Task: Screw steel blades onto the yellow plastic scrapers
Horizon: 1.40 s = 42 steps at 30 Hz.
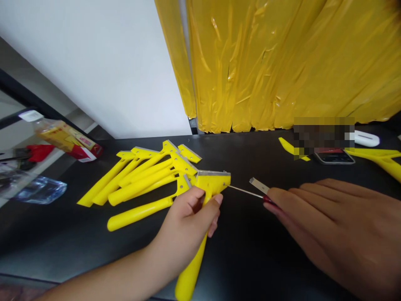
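Note:
My left hand [191, 219] is closed around the neck of a yellow scraper [213, 182]. The scraper's head faces away from me, with a metal strip along its top edge, and its handle points down toward the near side. My right hand [338, 230] grips a thin screwdriver [246, 191] with a red handle. The screwdriver's tip is at the screw on the right side of the scraper's head. A flat, pale metal-looking piece [259, 184] also sticks out from the right fingers. Left of the held scraper lies a pile of several yellow scrapers [140, 209].
A drink bottle [67, 140] and a clear plastic bottle [39, 186] lie at left. Toward the right are a phone [335, 157], a white rounded object [366, 138] and yellow plastic pieces [382, 158]. Yellow plastic sheeting [282, 62] and a white panel [94, 62] border the black tabletop [250, 255].

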Motion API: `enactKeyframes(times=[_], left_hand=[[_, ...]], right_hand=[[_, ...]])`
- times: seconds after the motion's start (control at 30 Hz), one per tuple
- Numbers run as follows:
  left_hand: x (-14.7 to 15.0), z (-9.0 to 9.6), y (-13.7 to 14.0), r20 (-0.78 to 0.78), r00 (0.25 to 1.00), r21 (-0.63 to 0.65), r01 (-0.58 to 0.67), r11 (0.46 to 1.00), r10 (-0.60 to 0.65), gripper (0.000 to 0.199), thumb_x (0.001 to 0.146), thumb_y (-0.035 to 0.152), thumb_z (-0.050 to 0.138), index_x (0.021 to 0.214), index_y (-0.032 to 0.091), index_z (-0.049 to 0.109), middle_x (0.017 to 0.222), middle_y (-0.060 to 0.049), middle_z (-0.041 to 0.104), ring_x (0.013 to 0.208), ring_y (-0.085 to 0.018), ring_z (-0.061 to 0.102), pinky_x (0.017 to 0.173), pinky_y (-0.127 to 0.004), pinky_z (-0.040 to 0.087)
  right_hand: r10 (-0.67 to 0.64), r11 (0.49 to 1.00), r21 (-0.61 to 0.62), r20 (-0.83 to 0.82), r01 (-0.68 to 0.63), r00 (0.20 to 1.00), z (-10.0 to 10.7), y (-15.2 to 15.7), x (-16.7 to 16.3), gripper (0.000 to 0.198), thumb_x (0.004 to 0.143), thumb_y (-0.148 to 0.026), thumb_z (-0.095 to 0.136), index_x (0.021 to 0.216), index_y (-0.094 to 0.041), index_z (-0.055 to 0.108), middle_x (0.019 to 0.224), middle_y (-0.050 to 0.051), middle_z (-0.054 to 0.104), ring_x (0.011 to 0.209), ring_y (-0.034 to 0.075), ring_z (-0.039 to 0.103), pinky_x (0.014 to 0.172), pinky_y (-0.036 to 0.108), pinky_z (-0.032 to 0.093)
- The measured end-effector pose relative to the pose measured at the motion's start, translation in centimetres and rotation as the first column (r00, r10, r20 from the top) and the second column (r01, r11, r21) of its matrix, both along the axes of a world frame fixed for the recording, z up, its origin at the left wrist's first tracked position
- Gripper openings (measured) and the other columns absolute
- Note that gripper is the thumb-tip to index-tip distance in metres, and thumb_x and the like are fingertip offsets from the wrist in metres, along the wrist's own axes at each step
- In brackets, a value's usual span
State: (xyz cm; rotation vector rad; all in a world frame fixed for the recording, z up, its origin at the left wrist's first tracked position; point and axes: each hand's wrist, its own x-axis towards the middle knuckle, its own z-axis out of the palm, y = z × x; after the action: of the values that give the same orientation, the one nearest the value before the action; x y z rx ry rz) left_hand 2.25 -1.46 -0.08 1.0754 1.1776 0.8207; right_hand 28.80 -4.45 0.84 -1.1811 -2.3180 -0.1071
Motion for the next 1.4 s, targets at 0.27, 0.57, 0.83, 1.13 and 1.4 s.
enactKeyframes(times=[0.27, 0.57, 0.83, 1.13, 1.4], left_hand=[[-0.2, 0.4, 0.1, -0.025, 0.999, 0.051, -0.037, 0.998, 0.038, 0.039, 0.096, 0.041, 0.077, 0.071, 0.021, 0.054, 0.059, 0.004, 0.055, 0.052, -0.01, 0.047, 0.053, -0.025, 0.037], [-0.6, 1.4, 1.2, 0.025, 0.989, 0.067, -0.147, 0.987, 0.146, 0.039, 0.095, 0.055, 0.078, 0.096, 0.017, 0.072, 0.069, 0.001, 0.064, 0.055, -0.013, 0.055, 0.056, -0.026, 0.043], [-0.6, 1.7, 1.6, 0.233, 0.952, 0.043, -0.213, 0.976, 0.197, 0.023, 0.103, 0.039, 0.069, 0.109, 0.016, 0.068, 0.096, -0.008, 0.077, 0.063, -0.015, 0.064, 0.052, -0.025, 0.049], [-0.6, 2.3, 1.1, 0.305, 0.932, 0.006, -0.208, 0.978, 0.196, 0.02, 0.109, 0.034, 0.056, 0.117, 0.017, 0.062, 0.093, -0.01, 0.077, 0.062, -0.017, 0.064, 0.05, -0.025, 0.048], [-0.6, 2.2, 0.9, 0.283, 0.944, -0.044, -0.164, 0.985, 0.17, 0.023, 0.104, 0.037, 0.067, 0.112, 0.016, 0.069, 0.08, -0.008, 0.074, 0.061, -0.017, 0.063, 0.052, -0.024, 0.049]], right_hand=[[-0.072, 0.979, -0.197, -0.107, 0.05, 0.992, 0.7, 0.9, -2.0, 0.03, 0.114, -0.039, 0.05, 0.091, -0.027, 0.065, 0.055, -0.004, 0.061, 0.039, 0.016, 0.056, 0.04, 0.034, 0.033], [-0.019, 0.994, -0.106, 0.009, 0.019, 1.0, -0.5, 3.4, 0.1, 0.025, 0.109, -0.024, 0.05, 0.125, -0.022, 0.069, 0.106, 0.01, 0.082, 0.086, 0.03, 0.079, 0.073, 0.044, 0.062], [0.012, 0.973, -0.232, 0.072, 0.005, 0.997, -2.9, 3.9, -1.8, 0.021, 0.113, -0.031, 0.051, 0.097, -0.024, 0.063, 0.066, -0.002, 0.064, 0.058, 0.018, 0.062, 0.061, 0.033, 0.047], [-0.009, 0.989, -0.135, 0.308, 0.053, 0.951, -5.2, 5.0, -3.9, 0.061, 0.095, -0.004, 0.047, 0.154, -0.015, 0.059, 0.109, 0.01, 0.075, 0.091, 0.027, 0.072, 0.083, 0.042, 0.053], [0.012, 0.983, -0.182, 0.189, 0.023, 0.982, -5.9, 5.4, -3.7, 0.043, 0.105, -0.012, 0.05, 0.144, -0.016, 0.067, 0.102, 0.01, 0.073, 0.089, 0.027, 0.07, 0.082, 0.044, 0.054]])
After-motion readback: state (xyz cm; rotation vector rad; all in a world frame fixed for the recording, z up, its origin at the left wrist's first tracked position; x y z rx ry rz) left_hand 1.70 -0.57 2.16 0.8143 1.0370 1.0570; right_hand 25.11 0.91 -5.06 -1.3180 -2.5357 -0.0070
